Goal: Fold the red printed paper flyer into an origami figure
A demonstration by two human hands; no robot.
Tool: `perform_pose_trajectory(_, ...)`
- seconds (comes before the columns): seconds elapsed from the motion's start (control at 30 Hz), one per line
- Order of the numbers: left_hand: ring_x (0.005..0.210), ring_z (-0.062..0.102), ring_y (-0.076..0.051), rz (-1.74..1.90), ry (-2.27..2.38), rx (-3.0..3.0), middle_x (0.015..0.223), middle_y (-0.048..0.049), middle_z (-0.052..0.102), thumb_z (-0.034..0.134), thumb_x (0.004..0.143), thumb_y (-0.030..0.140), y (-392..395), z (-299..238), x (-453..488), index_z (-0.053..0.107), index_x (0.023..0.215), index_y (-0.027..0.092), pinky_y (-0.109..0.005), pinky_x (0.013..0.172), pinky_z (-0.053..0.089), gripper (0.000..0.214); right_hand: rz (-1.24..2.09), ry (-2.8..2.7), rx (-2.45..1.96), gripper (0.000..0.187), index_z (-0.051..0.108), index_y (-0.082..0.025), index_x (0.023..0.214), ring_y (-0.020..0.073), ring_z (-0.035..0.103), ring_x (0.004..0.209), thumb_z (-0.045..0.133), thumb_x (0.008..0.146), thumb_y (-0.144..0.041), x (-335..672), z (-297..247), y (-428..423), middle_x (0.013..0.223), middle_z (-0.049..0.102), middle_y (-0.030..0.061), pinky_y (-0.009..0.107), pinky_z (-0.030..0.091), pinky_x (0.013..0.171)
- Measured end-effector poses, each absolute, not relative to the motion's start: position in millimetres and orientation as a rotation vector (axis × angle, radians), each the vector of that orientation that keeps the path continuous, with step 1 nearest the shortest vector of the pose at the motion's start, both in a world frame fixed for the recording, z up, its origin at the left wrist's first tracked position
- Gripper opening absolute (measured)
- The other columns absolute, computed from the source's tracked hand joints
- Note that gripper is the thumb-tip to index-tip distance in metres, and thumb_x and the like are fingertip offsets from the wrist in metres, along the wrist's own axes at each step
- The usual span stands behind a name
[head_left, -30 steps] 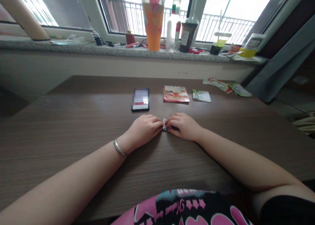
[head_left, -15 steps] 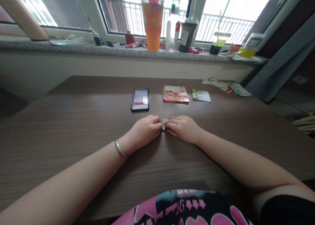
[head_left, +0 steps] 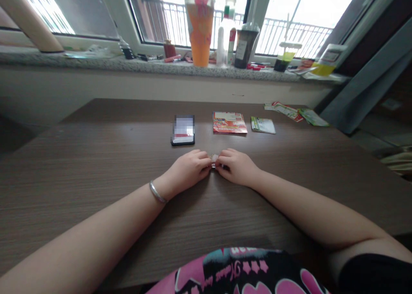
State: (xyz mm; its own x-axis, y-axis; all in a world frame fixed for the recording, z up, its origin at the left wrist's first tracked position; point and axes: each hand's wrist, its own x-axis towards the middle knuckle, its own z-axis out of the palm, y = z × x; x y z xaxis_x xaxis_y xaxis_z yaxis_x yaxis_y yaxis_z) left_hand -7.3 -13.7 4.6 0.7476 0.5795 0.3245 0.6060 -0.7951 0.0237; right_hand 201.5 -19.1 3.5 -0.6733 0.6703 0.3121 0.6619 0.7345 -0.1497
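Note:
Between my fingertips is a small shiny, pale wrapper-like piece (head_left: 214, 159), mostly hidden, so its kind is unclear. My left hand (head_left: 190, 167), below a silver bangle (head_left: 157, 192), pinches its left side with curled fingers. From the other side my right hand (head_left: 238, 166) is closed on it, thumb and fingers pressed together. Both hands rest low over the brown table (head_left: 135, 225). Beyond my left hand lies a phone-like dark-edged device (head_left: 183, 131) with a blurred face. Past my right hand are a red printed packet stack (head_left: 229, 122) and a smaller green-and-white packet (head_left: 263, 125).
More flat packets (head_left: 291, 111) lie at the table's far right corner. Behind the table, a stone windowsill (head_left: 96, 63) carries a tall orange drink cup (head_left: 201, 32), a dark cup (head_left: 245, 47), bottles (head_left: 226, 40) and a yellow-filled container (head_left: 326, 61).
My right hand has shifted slightly, its fingers bending more and its knuckles rising. The small shiny piece has tilted a little between my fingers. My left hand is almost still.

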Motion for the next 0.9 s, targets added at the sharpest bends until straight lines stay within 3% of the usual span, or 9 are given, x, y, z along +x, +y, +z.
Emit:
perform_pose_trajectory(0.2,0.077,0.055,-0.016,-0.558,-1.008,-2.908,0.081,-0.0046,0.060,0.050,0.089,0.021,-9.8,-0.4,-9.9,0.064,0.084,0.018,-0.028,0.072,0.046,0.015,0.235,-2.526,-1.133,0.012,0.063,-0.019,0.083,0.0174,0.055,0.082,0.055,0.088,-0.026,200.5,0.5,-10.8,0.084,0.063,0.0047,0.028,0.039,0.072)
perform_pose_trajectory(0.43,0.080,0.057,-0.017,-0.546,-0.936,-2.927,0.084,-0.0054,0.062,0.048,0.091,0.020,-8.6,3.7,-12.1,0.064,0.095,0.018,-0.028,0.074,0.047,0.017,0.268,-2.505,-1.225,0.020,0.057,-0.018,0.072,0.0154,0.052,0.071,0.056,0.088,-0.030,202.7,-1.4,-5.1,0.074,0.062,0.0030,0.027,0.033,0.065)
perform_pose_trajectory(0.63,0.076,0.058,-0.017,-0.424,-0.741,-2.863,0.084,-0.0056,0.064,0.043,0.094,0.020,-10.4,10.0,-12.1,0.065,0.099,0.018,-0.029,0.072,0.047,0.023,0.275,-2.482,-1.266,0.018,0.057,-0.019,0.072,0.0153,0.050,0.069,0.057,0.086,-0.029,204.1,-0.9,-3.7,0.072,0.062,0.0029,0.027,0.030,0.063)
perform_pose_trajectory(0.9,0.080,0.061,-0.018,-0.339,-0.819,-2.826,0.089,-0.0050,0.065,0.048,0.092,0.020,-15.2,11.6,-12.9,0.066,0.105,0.020,-0.029,0.074,0.049,0.022,0.241,-2.484,-1.282,0.019,0.057,-0.018,0.072,0.0147,0.050,0.068,0.056,0.087,-0.030,205.2,-1.3,-2.4,0.073,0.063,0.0028,0.026,0.030,0.063)
